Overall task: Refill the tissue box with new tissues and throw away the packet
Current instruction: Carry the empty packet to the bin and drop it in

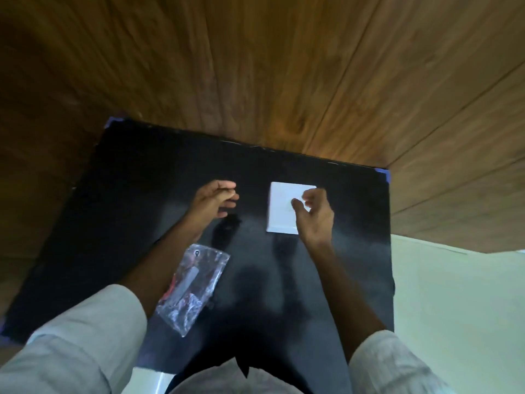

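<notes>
A white stack of tissues is seen lying flat on the black table. The right hand is held just over its right side, fingers curled loosely with nothing gripped. The left hand is held open and empty, a little to the left of the tissues. The clear crinkly packet is seen lying nearer, beside the left arm.

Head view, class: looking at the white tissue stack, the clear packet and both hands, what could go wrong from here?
1. The right hand only partly covers the white tissue stack, so loose sheets might slide or separate.
2. The clear packet lies beside the left sleeve, which might brush it off the black table.
</notes>
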